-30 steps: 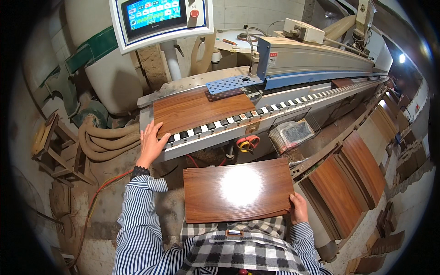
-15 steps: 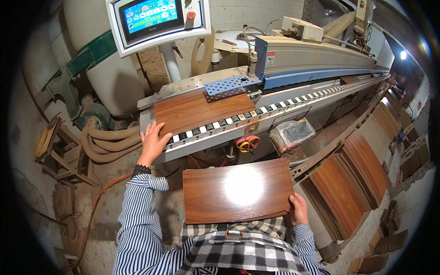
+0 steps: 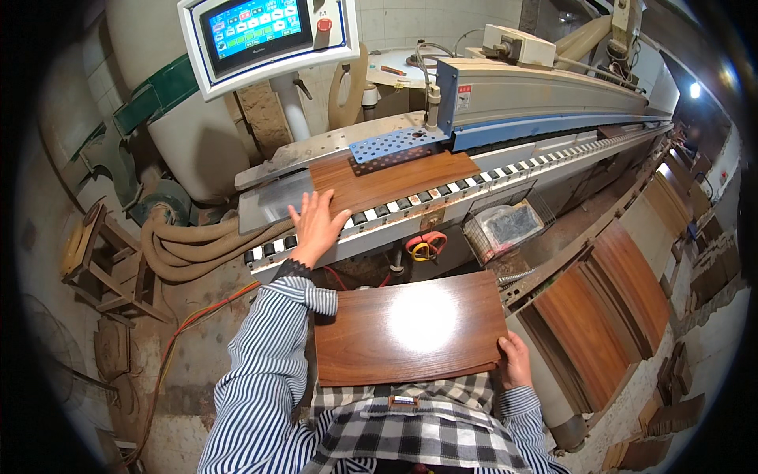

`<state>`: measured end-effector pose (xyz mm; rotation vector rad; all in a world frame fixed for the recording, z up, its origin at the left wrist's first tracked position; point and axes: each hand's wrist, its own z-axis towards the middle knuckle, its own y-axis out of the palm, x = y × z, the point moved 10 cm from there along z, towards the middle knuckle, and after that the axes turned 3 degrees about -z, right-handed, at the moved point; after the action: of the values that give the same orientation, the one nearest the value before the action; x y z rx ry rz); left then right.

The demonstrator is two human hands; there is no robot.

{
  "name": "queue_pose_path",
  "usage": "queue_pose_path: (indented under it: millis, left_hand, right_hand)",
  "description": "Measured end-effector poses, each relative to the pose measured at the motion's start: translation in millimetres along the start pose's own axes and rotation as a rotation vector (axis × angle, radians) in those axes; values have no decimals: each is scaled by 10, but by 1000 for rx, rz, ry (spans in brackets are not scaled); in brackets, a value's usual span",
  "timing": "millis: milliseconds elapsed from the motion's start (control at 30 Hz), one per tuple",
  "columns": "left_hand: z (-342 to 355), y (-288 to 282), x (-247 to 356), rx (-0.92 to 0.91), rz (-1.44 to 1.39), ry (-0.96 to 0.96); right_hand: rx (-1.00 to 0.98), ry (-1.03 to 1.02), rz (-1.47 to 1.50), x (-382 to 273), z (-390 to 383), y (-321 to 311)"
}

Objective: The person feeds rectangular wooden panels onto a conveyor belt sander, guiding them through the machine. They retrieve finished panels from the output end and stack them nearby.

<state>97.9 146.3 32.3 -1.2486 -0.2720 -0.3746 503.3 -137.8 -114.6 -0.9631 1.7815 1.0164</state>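
A brown wood-grain panel point(image 3: 379, 183) lies flat on the infeed of a long machine, its right end under a blue perforated guard point(image 3: 399, 145). My left hand point(image 3: 317, 225) rests on the panel's left end, fingers spread, thumb toward the roller track point(image 3: 418, 201). Close to my body, a small stack of similar glossy panels point(image 3: 363, 336) lies across my lap, a bright glare on the top one. My right hand point(image 3: 515, 359) grips the stack's right edge, thumb on top; the other fingers are mostly hidden beneath.
A control panel with a lit screen point(image 3: 257, 31) stands at upper left. Thick hoses point(image 3: 185, 257) and a wooden stool point(image 3: 118, 265) are on the left. More brown panels point(image 3: 584, 336) lie stacked at right. A wire basket point(image 3: 505, 229) hangs below the track.
My left hand has moved right along the machine, and the panel under it has slid right, further beneath the blue guard. My right hand and the stack have stayed in place.
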Motion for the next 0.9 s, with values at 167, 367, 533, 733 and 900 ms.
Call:
queue_pose_path:
  millis: [167,367,533,733,900]
  left_hand:
    - [162,224,273,-30,-128,36]
    - [129,48,140,-123,-594,82]
    - [-617,-754,40,-94,-755,122]
    - [-1391,-977,128,-134,-311,322]
    - [-1358,-832,-431,-71,-88,186]
  right_hand:
    - [-130,-35,27,-61,-56,82]
    - [-155,-106,99,-225,-110,146]
    - [-193,-179,278,-517,-21,172]
    - [-278,-166,324,-909,502,991]
    - [-387,12,183,-790,1125,1759]
